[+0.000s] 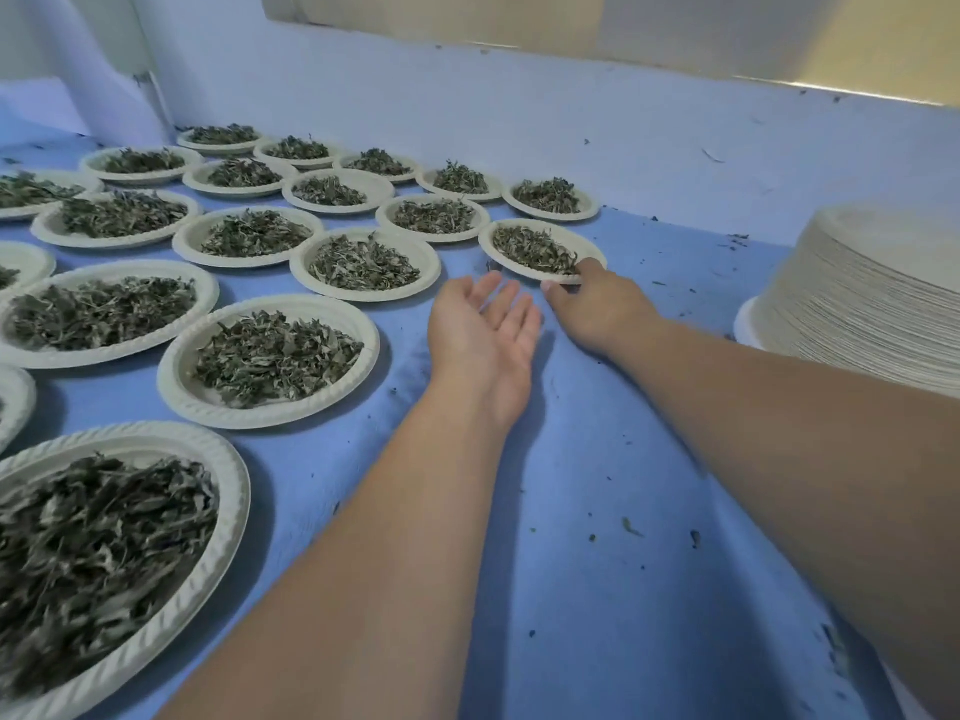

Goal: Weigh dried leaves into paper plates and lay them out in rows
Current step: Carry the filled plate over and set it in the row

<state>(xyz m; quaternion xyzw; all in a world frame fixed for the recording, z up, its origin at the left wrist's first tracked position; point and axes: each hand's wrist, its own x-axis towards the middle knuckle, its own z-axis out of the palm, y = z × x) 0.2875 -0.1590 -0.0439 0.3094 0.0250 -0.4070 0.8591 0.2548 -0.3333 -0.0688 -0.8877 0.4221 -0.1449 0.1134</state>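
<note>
Blue cloth [597,485]: covers the surface across the whole lower frame; creased toward the bottom right
Filled plates [176,387]: white paper plates heaped with dried leaves, in slanting rows over the left half, from lower left to upper centre
Plate stack [872,293]: tall pile of bare plates at the right edge
End plate [491,241]: centre right, closing its row; holds leaves [535,249]
Right hand [602,304]: fingers and thumb pinch the end plate's near rim
Left hand [483,335]: just beside it, palm up, fingers straight, holding nothing
Leaf crumbs [631,527]: scattered on the cloth at lower right
</note>
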